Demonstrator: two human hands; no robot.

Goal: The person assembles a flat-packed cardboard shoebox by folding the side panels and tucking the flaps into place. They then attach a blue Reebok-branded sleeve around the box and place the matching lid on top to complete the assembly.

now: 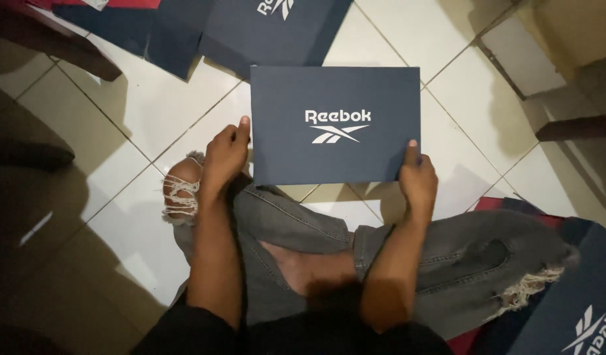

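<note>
A dark blue rectangular cardboard box lid [334,125] with a white printed mark is held up in front of me, above my crossed legs in grey ripped jeans [296,230]. My left hand [225,156] grips its lower left edge, thumb along the side. Holding the lower right corner is my right hand [418,177], thumb on the lid's face. Both arms reach forward from the bottom of the view.
White floor tiles [145,112] lie all around. More dark blue flattened boxes [250,29] sit at the top. Another blue box [572,302] with red cardboard under it lies at the lower right. Dark furniture [27,131] stands at the left, and a dark wooden piece [576,126] at the right.
</note>
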